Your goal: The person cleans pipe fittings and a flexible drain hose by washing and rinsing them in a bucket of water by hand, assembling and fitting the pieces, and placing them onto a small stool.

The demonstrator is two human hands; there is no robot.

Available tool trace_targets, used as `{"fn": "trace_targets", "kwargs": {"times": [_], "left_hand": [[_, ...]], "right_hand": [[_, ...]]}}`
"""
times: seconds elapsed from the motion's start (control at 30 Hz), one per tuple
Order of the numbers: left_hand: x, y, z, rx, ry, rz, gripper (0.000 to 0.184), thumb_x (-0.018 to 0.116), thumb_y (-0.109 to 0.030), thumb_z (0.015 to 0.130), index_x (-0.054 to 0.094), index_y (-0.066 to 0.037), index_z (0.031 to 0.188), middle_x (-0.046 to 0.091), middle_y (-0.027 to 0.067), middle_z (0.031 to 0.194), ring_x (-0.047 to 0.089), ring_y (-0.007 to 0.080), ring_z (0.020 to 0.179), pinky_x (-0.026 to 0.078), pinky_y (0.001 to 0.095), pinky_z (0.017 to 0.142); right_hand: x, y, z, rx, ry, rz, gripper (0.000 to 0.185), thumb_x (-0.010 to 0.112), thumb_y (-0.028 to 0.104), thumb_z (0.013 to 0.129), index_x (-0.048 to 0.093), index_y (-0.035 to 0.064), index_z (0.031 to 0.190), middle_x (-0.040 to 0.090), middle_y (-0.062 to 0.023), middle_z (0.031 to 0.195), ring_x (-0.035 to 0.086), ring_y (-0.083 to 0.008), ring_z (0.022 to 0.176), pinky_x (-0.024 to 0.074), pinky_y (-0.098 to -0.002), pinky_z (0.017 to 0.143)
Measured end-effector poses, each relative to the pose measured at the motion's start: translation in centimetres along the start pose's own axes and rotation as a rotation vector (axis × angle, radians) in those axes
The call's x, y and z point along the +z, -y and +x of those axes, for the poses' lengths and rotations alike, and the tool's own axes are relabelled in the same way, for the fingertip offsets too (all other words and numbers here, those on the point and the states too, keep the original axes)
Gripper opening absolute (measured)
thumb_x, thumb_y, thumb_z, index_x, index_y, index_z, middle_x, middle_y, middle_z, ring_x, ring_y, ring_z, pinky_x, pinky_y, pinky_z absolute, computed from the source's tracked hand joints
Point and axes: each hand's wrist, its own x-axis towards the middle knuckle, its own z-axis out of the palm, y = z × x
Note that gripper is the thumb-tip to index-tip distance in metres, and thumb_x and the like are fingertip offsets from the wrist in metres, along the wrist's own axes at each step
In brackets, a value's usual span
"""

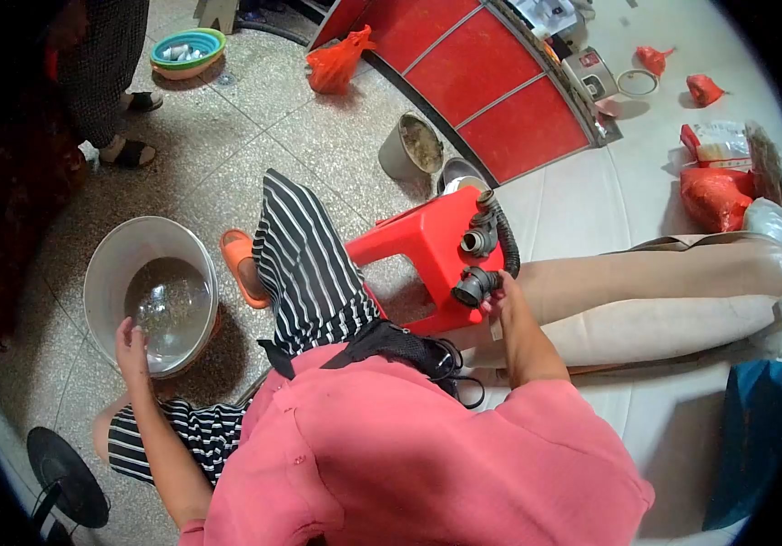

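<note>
My right hand (501,297) is closed around one end of a dark corrugated sink drain hose (507,238) at the right edge of a red plastic stool (442,227). Beside the fingers, the hose's wide round end fitting (473,288) faces left. More dark fittings (480,238) rest on the stool top. My left hand (132,347) is held at the near rim of a white bucket (98,289), fingers apart with nothing in them. Murky water (168,300) lies in the bucket. Whether the hand touches the rim I cannot tell.
Another person's legs (104,73) stand at the upper left, near stacked basins (188,50). A smaller bucket (400,153) stands behind the stool. An orange slipper (243,267) lies by the white bucket. A long beige cushion (646,282) extends right. Red bags (717,198) lie beyond.
</note>
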Motion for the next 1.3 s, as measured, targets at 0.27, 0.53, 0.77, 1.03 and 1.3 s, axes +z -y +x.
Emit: {"fn": "trace_targets", "kwargs": {"times": [0.27,0.53,0.77,1.03,1.3], "left_hand": [[0.5,-2.1,-1.7,-0.033,-0.044,0.087,0.037,0.053,-0.018,0.085,0.048,-0.003,0.118,0.052,0.0103,0.113,0.056,0.0173,0.086,0.046,0.0268,0.07],[0.0,-2.2,-2.5,-0.032,-0.038,0.072,0.036,0.054,-0.021,0.085,0.049,-0.009,0.119,0.054,0.0054,0.103,0.056,0.0143,0.079,0.04,0.0246,0.064],[0.5,-3.6,-3.3,-0.049,-0.046,0.076,0.034,0.053,-0.019,0.085,0.049,-0.009,0.117,0.055,0.0034,0.098,0.055,0.0126,0.077,0.039,0.023,0.061],[0.4,-2.2,-2.7,0.015,-0.049,0.059,0.032,0.052,-0.017,0.086,0.05,-0.004,0.115,0.055,0.0068,0.096,0.055,0.0141,0.078,0.044,0.0246,0.065],[1.6,-4.4,-4.2,0.104,-0.052,0.031,0.032,0.055,-0.013,0.084,0.051,-0.002,0.114,0.056,0.0077,0.096,0.054,0.0141,0.084,0.046,0.0237,0.073]], "right_hand": [[2.3,4.4,5.3,-0.764,-0.316,-0.547,0.044,0.063,0.038,0.075,0.053,0.0009,0.096,0.055,-0.0114,0.078,0.056,-0.0238,0.071,0.0468,-0.0413,0.059],[8.8,6.5,0.2,0.077,0.082,-0.244,0.029,0.061,0.04,0.075,0.058,0.02,0.095,0.061,-0.0047,0.086,0.056,-0.02,0.068,0.0466,-0.0373,0.052],[9.9,6.0,-1.3,-0.053,0.315,0.058,0.023,0.058,0.033,0.078,0.059,0.0132,0.09,0.062,-0.0037,0.08,0.06,-0.0203,0.068,0.0502,-0.0399,0.055],[18.7,8.9,-10.2,-0.211,0.931,0.282,0.038,0.058,0.023,0.077,0.049,0.0043,0.109,0.06,-0.0114,0.095,0.06,-0.0235,0.083,0.0509,-0.0369,0.074],[28.6,5.8,-21.4,0.142,1.401,0.315,0.049,0.056,0.037,0.079,0.047,0.0055,0.115,0.058,-0.0135,0.101,0.06,-0.026,0.088,0.0499,-0.0497,0.07]]}}
